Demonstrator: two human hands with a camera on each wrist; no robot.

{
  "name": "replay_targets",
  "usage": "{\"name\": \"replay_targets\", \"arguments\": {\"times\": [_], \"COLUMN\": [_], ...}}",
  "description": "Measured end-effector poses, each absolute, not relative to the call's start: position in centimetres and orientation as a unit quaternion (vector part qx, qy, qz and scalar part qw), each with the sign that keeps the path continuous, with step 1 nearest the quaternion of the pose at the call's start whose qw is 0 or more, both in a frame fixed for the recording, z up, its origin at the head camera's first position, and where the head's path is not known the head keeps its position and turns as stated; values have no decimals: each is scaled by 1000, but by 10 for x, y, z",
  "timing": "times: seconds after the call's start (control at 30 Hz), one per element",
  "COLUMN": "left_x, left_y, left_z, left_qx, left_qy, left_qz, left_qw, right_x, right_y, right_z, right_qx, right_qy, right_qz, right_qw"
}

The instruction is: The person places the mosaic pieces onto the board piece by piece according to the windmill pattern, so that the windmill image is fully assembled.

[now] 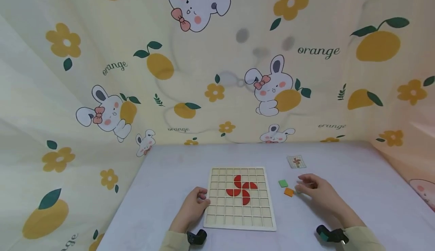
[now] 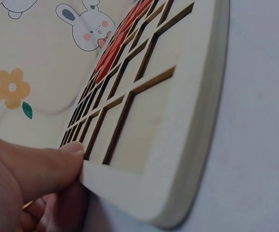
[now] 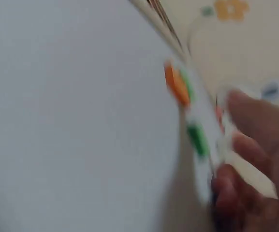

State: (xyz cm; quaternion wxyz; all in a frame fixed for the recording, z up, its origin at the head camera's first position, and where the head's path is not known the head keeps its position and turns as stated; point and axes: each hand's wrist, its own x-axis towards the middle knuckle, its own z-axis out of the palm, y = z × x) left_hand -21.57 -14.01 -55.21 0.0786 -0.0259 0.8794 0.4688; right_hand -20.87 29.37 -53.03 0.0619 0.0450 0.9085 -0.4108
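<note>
A pale wooden grid board (image 1: 217,219) lies on the table, several red quarter-round pieces (image 1: 246,197) forming a pinwheel in its cells. My left hand (image 1: 192,209) holds the board's left edge, thumb on the rim and the other fingers curled beside it. To the right of the board, my right hand (image 1: 321,194) hovers with loosely bent fingers and nothing between them. Close to its fingertips are a green tile (image 1: 283,183) and an orange tile (image 1: 289,192). Another green tile (image 3: 198,140), mostly covered by the hand in the head view, shows blurred in the right wrist view.
A small card (image 1: 296,161) with a red pinwheel pattern on a grid lies behind the tiles. The white table (image 1: 176,160) meets a curtain (image 1: 217,122) printed with rabbits and oranges at the back and sides. Each wrist wears a black camera strap (image 1: 197,237).
</note>
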Motion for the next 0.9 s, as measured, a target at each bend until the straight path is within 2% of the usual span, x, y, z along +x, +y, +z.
{"name": "replay_targets", "arguments": {"times": [0.13,0.33,0.63,0.9], "left_x": [-216,-214,-204,-199], "left_y": [-138,-141,-149,-140], "left_z": [-552,-554,-541,-533], "left_qx": [-21,3,54,41], "left_qy": [882,880,874,887], "left_qz": [465,468,476,455], "left_qw": [75,76,82,73], "right_x": [-211,-213,-215,-212], "right_y": [314,316,306,303], "right_z": [-536,-536,-542,-541], "right_qx": [49,49,21,22], "right_qy": [909,905,924,925], "right_qz": [-403,-407,-375,-371], "right_qw": [88,110,80,77]}}
